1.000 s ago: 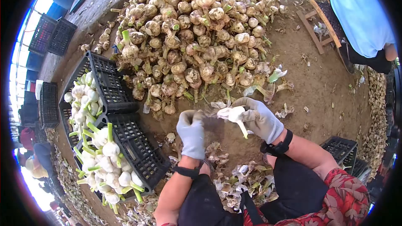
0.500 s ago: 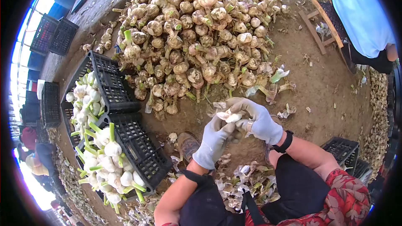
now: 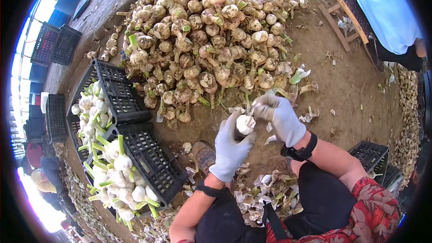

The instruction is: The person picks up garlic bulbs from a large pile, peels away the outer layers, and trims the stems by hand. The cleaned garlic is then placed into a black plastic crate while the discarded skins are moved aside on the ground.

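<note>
A white garlic bulb (image 3: 245,125) sits upright in my left hand (image 3: 230,146), its gloved fingers and thumb wrapped round the sides. My right hand (image 3: 282,119), also in a pale grey glove, is closed at the bulb's upper right, pinching a strip of garlic skin (image 3: 257,106) by the stem. Beyond both hands rises a large heap of unpeeled, soil-stained garlic (image 3: 193,54). Papery peelings (image 3: 265,193) lie on the ground between my knees.
Black plastic crates (image 3: 150,162) at my left hold clean white garlic with green stems (image 3: 119,177). A person in a light blue top (image 3: 389,13) sits at the upper right beside a wooden frame (image 3: 348,15). Another black crate (image 3: 369,155) stands at my right.
My right hand has drawn away to the right from the left, pulling skin from the bulb. The bulb now shows more fully, turned upright in my left hand.
</note>
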`<state>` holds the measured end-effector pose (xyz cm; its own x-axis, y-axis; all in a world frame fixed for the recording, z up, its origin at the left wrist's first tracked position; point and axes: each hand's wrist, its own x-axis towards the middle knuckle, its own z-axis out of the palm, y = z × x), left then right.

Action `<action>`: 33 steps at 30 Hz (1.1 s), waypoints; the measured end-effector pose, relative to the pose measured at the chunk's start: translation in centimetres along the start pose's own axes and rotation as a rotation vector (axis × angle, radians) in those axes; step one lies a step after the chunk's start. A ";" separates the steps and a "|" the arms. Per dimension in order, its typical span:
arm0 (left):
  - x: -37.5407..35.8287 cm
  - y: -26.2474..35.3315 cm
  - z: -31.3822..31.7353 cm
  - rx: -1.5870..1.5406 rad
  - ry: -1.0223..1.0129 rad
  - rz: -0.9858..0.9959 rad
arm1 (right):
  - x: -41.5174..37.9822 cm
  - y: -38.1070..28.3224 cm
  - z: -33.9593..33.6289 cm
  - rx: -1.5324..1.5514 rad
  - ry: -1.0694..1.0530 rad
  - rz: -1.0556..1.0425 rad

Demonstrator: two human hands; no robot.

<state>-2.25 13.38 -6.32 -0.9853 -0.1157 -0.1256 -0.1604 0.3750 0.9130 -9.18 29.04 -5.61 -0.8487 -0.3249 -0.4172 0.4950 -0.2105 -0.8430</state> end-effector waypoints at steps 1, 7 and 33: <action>0.0 -0.2 0.0 0.004 0.000 0.000 | 0.4 0.0 -0.4 0.079 0.068 0.043; -0.4 -0.4 -0.5 0.005 -0.017 -0.008 | 1.1 1.4 -2.9 -0.810 -0.179 -0.175; -1.3 -3.2 -1.8 -0.687 -0.116 -0.464 | 11.9 4.2 -8.5 -1.246 0.287 -0.011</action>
<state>-0.39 10.66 -8.38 -0.8338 -0.0104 -0.5520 -0.5171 -0.3357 0.7874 -18.72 32.11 -16.99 -0.9382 -0.0864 -0.3351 0.1115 0.8413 -0.5289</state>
